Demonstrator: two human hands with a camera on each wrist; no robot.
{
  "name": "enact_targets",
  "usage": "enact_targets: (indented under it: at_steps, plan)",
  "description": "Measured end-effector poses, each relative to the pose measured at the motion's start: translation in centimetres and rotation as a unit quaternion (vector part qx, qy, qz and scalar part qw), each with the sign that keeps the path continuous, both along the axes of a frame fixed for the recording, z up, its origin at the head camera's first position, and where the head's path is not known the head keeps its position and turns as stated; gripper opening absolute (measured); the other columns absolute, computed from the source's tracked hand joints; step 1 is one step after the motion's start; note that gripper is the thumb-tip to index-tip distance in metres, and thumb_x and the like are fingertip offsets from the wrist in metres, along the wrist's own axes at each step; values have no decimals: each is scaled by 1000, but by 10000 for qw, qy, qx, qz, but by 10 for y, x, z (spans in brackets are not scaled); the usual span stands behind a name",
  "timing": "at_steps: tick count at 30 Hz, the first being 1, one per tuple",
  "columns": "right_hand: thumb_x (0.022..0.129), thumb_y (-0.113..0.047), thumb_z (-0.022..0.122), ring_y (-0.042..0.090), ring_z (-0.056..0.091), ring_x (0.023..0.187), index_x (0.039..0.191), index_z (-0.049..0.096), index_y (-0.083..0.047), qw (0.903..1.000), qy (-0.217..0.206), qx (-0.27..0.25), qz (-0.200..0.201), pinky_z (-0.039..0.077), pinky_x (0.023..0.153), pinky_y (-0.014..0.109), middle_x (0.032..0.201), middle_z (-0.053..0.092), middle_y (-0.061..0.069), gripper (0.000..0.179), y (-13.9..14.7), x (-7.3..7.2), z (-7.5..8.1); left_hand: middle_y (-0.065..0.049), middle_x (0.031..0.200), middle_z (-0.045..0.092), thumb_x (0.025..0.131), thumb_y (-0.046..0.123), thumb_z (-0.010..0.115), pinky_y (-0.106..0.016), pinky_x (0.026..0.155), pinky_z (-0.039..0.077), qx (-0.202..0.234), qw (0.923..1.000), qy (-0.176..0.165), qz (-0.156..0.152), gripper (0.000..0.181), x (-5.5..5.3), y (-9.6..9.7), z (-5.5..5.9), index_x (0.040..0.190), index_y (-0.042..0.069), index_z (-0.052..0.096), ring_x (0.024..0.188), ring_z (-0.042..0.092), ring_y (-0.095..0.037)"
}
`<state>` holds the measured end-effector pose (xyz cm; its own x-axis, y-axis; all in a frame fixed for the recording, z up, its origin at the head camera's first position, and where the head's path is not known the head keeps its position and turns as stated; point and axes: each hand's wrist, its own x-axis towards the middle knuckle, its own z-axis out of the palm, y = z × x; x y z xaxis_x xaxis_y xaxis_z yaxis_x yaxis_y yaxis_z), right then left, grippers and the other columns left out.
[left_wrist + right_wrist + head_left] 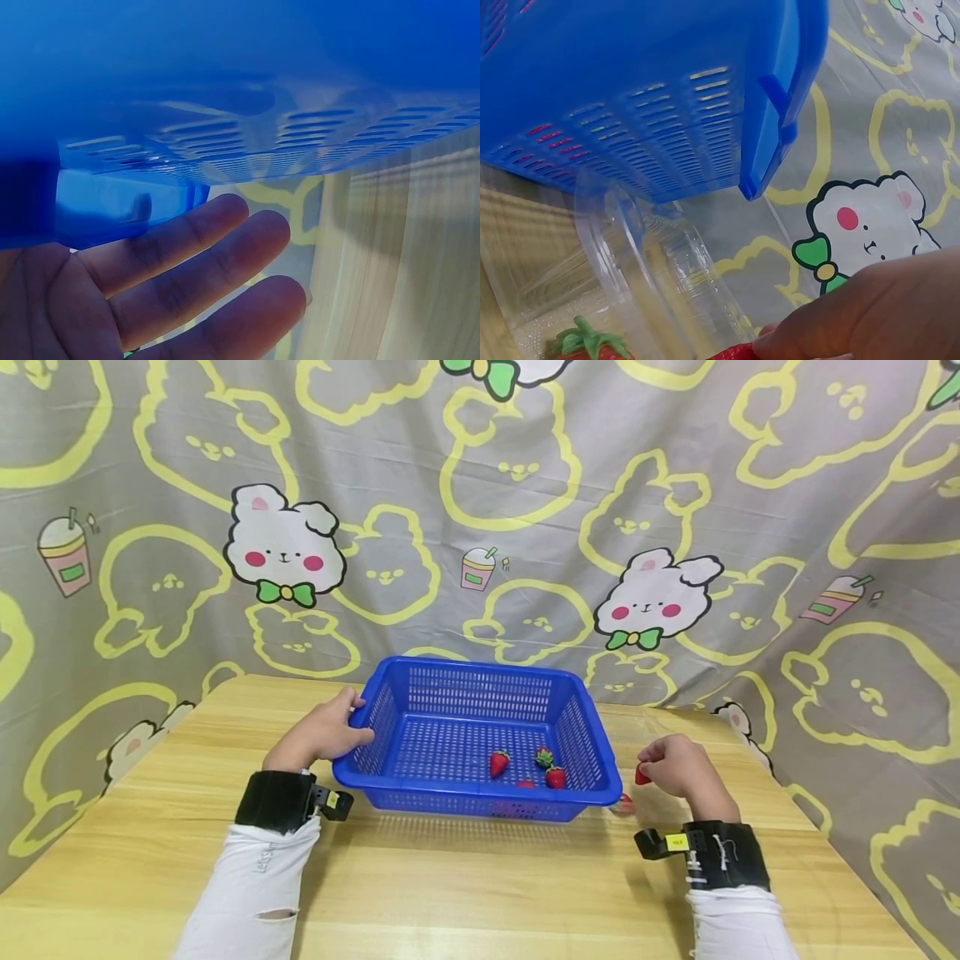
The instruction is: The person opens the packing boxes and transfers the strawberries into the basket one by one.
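A blue plastic basket (pixel 480 789) with slotted walls stands on the table, with several strawberries (pixel 498 763) inside toward its right half. My left hand (pixel 326 731) holds the basket's left rim, thumb over the edge. In the left wrist view, three fingers (pixel 202 277) of that hand extend below the rim, outside the wall. To the right of the basket, my right hand (pixel 678 766) pinches a red strawberry (pixel 642 774) between thumb and fingers. Beneath it lies a clear plastic box (pixel 667 277), in which another strawberry (pixel 592 345) with a green leafy top shows.
The wooden table (pixel 480 885) extends in front of the basket. Behind it hangs a grey cloth (pixel 420 477) printed with yellow outlines and white bunnies, close to the table's back edge. The clear box sits right beside the basket's right wall.
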<state>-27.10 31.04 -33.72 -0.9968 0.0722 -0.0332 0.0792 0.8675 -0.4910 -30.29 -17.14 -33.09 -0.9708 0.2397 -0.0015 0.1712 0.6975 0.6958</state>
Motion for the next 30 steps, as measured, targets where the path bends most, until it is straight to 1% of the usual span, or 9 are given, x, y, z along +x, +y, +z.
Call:
enact_targets:
  at_steps: [5,13,23,30]
  plan:
    - [84,-3,63,28,60,78,99,69,6,10000,24,-20,31,50,66,42,85,69,13,19,-1,0,1,-33,116,55,90,11,61,-46,76,56,-54,10000,-10,18,38,0,0,0,118,-4,40,93,64,-37]
    - [82,-4,65,28,59,77,97,69,5,9999,145,43,72,49,65,41,84,69,12,18,-3,2,5,-34,123,53,90,12,61,-50,81,54,-103,9999,-2,34,40,1,0,1,120,-4,40,97,62,-39]
    - [82,-6,66,30,60,81,97,69,4,9997,236,52,101,49,67,44,84,70,12,18,-6,4,9,-34,126,51,91,13,60,-50,81,55,-109,9998,-133,82,41,3,1,2,122,-4,39,100,61,-40]
    - [83,-5,64,29,58,80,96,69,4,9993,329,71,137,48,64,40,88,70,14,17,-10,7,14,-34,124,52,91,12,60,-49,79,55,-122,9999,-93,72,40,3,2,2,122,-4,39,98,62,-39]
